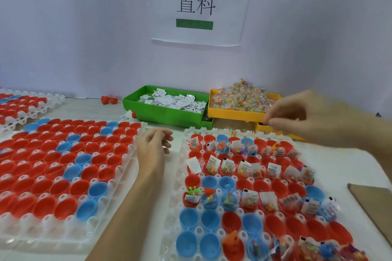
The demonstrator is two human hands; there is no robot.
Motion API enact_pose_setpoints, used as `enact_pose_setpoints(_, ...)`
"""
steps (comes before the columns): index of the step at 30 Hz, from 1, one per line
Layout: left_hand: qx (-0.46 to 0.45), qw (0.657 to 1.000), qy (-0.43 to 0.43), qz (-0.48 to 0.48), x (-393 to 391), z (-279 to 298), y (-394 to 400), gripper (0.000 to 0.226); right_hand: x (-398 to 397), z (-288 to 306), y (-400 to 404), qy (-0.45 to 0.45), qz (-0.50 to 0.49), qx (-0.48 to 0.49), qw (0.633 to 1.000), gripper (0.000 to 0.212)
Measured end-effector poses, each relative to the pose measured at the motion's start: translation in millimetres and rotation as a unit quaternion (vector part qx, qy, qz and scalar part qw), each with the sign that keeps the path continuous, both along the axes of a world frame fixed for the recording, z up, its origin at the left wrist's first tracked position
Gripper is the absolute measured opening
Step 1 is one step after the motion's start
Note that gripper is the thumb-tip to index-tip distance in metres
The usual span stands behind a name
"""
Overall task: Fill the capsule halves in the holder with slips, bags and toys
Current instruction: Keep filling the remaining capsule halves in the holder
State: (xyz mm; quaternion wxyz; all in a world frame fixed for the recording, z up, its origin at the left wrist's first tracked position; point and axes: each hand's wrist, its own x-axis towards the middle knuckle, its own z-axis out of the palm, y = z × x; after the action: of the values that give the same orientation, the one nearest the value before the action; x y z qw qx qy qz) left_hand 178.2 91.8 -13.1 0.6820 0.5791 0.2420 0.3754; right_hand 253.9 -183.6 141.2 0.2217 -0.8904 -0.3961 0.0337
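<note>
The white holder [182, 176] at right has red and blue capsule halves. Some rows hold white slips, clear bags of coloured beads and small toys, while other halves stand empty. A green tray [165, 113] behind it contains paper slips [176, 101]. Beside that, a yellow tray [233, 115] is heaped with bead bags [239, 97]. My left hand [152, 146] hovers between the two holders with loosely curled fingers and nothing in it. My right hand [301, 116] is blurred over the yellow tray's front edge, thumb and forefinger close together; whether they pinch anything is unclear.
A second holder [131, 154] of empty red and blue halves lies at left, and a third [42, 108] at far left. Loose red halves [108, 99] lie by the wall. A lower yellow tray [263, 129] sits under the first. Cardboard [373, 203] lies at right.
</note>
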Motion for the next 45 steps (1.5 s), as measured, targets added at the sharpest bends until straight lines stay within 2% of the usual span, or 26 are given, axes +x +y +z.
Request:
enact_pose_setpoints(3,-0.002,1.0,-0.001,0.011,2,-1,2,0.031,62,-15,-24,-0.034,-0.155,0.072,0.985,0.016)
enact_pose_setpoints(5,-0.003,1.0,-0.001,0.012,3,-1,2,0.031,96,-32,-34,-0.032,-0.239,0.071,0.968,0.016)
enact_pose_setpoints(7,-0.006,1.0,-0.002,0.011,3,-2,2,0.031,123,-55,-40,-0.028,-0.278,0.062,0.958,0.019)
enact_pose_setpoints(9,-0.009,1.0,0.001,0.01,4,-1,3,0.032,139,-74,-41,-0.029,-0.291,0.09,0.952,0.022)
enact_pose_setpoints(15,0.003,1.0,0.008,-0.001,4,-2,3,0.032,130,-135,-30,-0.163,-0.324,0.258,0.895,0.02)
enact_pose_setpoints(18,0.005,1.0,0.001,-0.005,4,-3,3,0.033,123,-152,-26,-0.197,-0.307,0.27,0.891,0.02)
enact_pose_setpoints(22,0.005,1.0,-0.009,-0.011,5,-3,3,0.031,128,-129,-23,-0.26,-0.274,0.275,0.884,0.016)
enact_pose_setpoints(25,0.009,1.0,-0.011,-0.012,6,-5,3,0.031,142,-102,-12,-0.214,-0.231,0.241,0.918,0.016)
enact_pose_setpoints(28,0.01,1.0,-0.013,-0.015,5,-5,2,0.031,154,-87,8,-0.149,-0.198,0.165,0.955,0.02)
enact_pose_setpoints(32,0.006,1.0,-0.014,-0.019,5,-4,2,0.031,162,-87,31,-0.05,-0.208,0.082,0.973,0.028)
enact_pose_setpoints(36,-0.003,1.0,-0.012,-0.018,5,-3,3,0.03,164,-86,44,-0.036,-0.241,0.111,0.963,0.01)
enact_pose_setpoints(39,-0.01,1.0,-0.014,-0.016,5,-2,3,0.03,162,-84,44,-0.016,-0.249,0.147,0.957,0.018)
enact_pose_setpoints(45,-0.004,1.0,-0.007,-0.012,6,-2,0,0.032,134,-72,30,0.006,-0.243,0.257,0.935,0.012)
